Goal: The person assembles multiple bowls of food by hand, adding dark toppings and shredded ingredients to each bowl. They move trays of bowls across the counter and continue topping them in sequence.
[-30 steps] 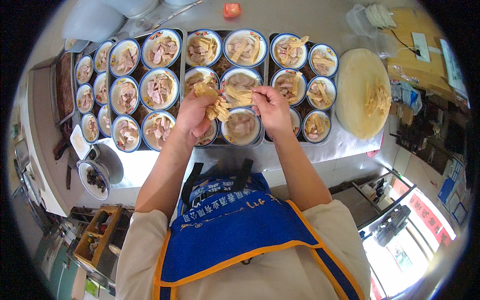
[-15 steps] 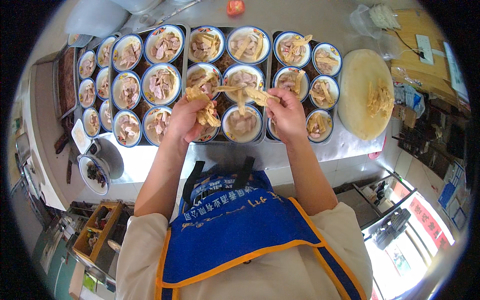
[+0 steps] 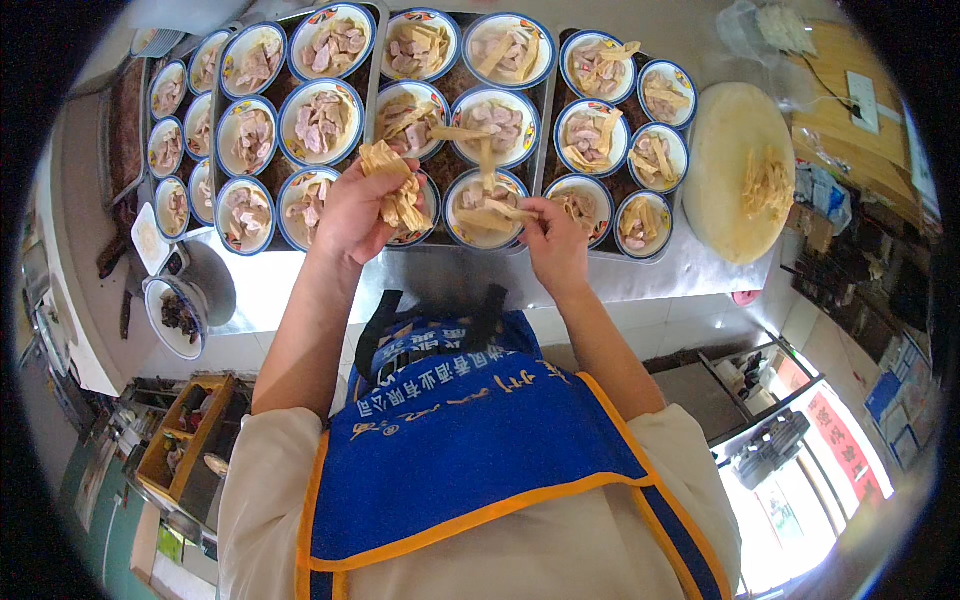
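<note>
My left hand (image 3: pixel 350 212) is closed around a bunch of yellowish tofu-skin strips (image 3: pixel 397 187), above the middle tray's front-left bowl. Between the fingertips of my right hand (image 3: pixel 556 243) is one tofu-skin strip (image 3: pixel 508 210), reaching over the front bowl (image 3: pixel 456 228) of that tray's right column. Pale sliced meat lies in this bowl. Another strip (image 3: pixel 487 162) bridges its far rim and the bowl behind, with a strip (image 3: pixel 463 133) across that bowl's left rim. Several bowls at right (image 3: pixel 650 250) hold meat topped with strips; those at left (image 3: pixel 247 252) show meat alone.
Metal trays (image 3: pixel 377 60) carry the blue-rimmed bowls on a steel counter (image 3: pixel 640 285). At right a round chopping board (image 3: pixel 735 110) bears a pile of strips (image 3: pixel 770 185). A bowl of dark food (image 3: pixel 160 335) stands at the left front edge, beside a small white dish (image 3: pixel 150 238).
My right hand has lowered its strip toward the front bowl. The left hand has turned slightly, still gripping its bunch. The whole view has shifted, so the bowls sit higher in the picture.
</note>
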A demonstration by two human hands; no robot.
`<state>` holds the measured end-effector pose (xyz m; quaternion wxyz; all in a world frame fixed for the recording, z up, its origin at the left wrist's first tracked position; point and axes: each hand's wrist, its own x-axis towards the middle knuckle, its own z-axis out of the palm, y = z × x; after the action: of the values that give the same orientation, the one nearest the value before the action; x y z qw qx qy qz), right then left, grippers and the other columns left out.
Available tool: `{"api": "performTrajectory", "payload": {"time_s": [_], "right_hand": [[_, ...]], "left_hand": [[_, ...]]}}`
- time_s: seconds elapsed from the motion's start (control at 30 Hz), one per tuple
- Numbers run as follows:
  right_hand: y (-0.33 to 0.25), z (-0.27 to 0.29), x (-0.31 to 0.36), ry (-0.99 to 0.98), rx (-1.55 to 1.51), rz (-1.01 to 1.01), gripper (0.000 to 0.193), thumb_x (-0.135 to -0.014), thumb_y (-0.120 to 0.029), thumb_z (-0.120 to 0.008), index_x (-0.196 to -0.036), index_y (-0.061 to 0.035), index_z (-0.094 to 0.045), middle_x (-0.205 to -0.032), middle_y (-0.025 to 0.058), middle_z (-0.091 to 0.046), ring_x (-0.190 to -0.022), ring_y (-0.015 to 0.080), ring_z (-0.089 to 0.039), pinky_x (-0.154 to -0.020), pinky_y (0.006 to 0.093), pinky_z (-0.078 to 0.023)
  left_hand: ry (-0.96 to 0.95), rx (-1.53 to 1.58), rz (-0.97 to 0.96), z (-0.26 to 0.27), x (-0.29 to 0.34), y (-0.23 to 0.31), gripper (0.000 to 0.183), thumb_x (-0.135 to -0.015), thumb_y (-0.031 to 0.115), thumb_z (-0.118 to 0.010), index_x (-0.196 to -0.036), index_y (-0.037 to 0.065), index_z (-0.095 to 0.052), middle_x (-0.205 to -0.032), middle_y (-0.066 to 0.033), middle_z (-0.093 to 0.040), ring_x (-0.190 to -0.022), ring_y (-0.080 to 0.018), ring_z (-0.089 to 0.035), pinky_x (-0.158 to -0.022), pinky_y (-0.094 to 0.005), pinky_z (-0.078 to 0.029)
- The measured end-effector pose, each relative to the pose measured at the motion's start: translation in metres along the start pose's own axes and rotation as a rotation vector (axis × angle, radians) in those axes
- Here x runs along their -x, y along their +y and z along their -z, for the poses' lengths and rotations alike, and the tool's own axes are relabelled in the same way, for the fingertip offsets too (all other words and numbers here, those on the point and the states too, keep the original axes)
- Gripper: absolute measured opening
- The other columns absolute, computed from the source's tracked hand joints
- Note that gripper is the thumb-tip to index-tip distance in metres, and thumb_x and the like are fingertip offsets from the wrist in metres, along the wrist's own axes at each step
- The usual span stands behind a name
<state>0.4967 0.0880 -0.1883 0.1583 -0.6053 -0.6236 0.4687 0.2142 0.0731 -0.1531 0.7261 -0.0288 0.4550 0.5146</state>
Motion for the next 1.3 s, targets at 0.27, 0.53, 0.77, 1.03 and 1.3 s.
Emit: {"api": "performTrajectory", "payload": {"time_s": [0.27,0.53,0.77,1.03,1.3], "right_hand": [[0.003,0.001,-0.001,-0.153,-0.562,-0.251,0.017,-0.093,-0.009,-0.066,-0.110,-0.0034,-0.068,-0.087,0.0062,-0.068,-0.071,0.0115,-0.063,-0.067,0.0281,-0.052],[-0.002,0.002,-0.005,-0.015,0.317,0.223,0.030,-0.080,-0.016,-0.076,-0.108,-0.0096,-0.067,-0.100,0.0145,-0.063,-0.092,0.0334,-0.064,-0.078,0.0424,-0.054],[-0.019,-0.024,-0.008,-0.073,0.515,0.339,0.029,-0.083,-0.027,-0.072,-0.107,-0.0101,-0.067,-0.099,0.0136,-0.064,-0.089,0.0347,-0.066,-0.077,0.0454,-0.055],[-0.038,-0.043,-0.025,0.003,0.492,0.324,0.019,-0.085,-0.023,-0.066,-0.096,-0.0068,-0.068,-0.094,0.0144,-0.066,-0.086,0.0348,-0.066,-0.073,0.0473,-0.054],[-0.075,-0.056,-0.018,-0.145,0.027,0.216,0.015,-0.089,-0.017,-0.069,-0.099,-0.0052,-0.069,-0.095,0.0149,-0.070,-0.089,0.0323,-0.067,-0.080,0.0393,-0.053]], "left_hand": [[0.015,0.020,-0.031,-0.003,0.018,0.004,0.021,-0.095,-0.001,-0.054,-0.115,-0.006,-0.053,-0.093,-0.0186,-0.065,-0.077,-0.0258,-0.066,-0.069,-0.0374,-0.057],[0.036,0.024,-0.087,-0.003,0.031,0.004,0.017,-0.095,0.000,-0.053,-0.111,-0.007,-0.055,-0.095,-0.0187,-0.065,-0.081,-0.0257,-0.068,-0.071,-0.0371,-0.058],[0.002,0.044,-0.103,0.005,0.034,0.000,0.017,-0.095,0.000,-0.054,-0.111,-0.006,-0.056,-0.097,-0.0172,-0.066,-0.083,-0.0246,-0.069,-0.071,-0.0367,-0.059],[0.050,0.050,-0.080,0.016,0.035,0.002,0.031,-0.095,-0.002,-0.056,-0.125,0.001,-0.050,-0.112,-0.0159,-0.063,-0.092,-0.0267,-0.067,-0.070,-0.0367,-0.059],[0.113,0.084,-0.198,0.027,0.040,0.013,0.025,-0.095,-0.003,-0.054,-0.120,-0.002,-0.050,-0.107,-0.0182,-0.063,-0.089,-0.0269,-0.068,-0.072,-0.0386,-0.061]]}}
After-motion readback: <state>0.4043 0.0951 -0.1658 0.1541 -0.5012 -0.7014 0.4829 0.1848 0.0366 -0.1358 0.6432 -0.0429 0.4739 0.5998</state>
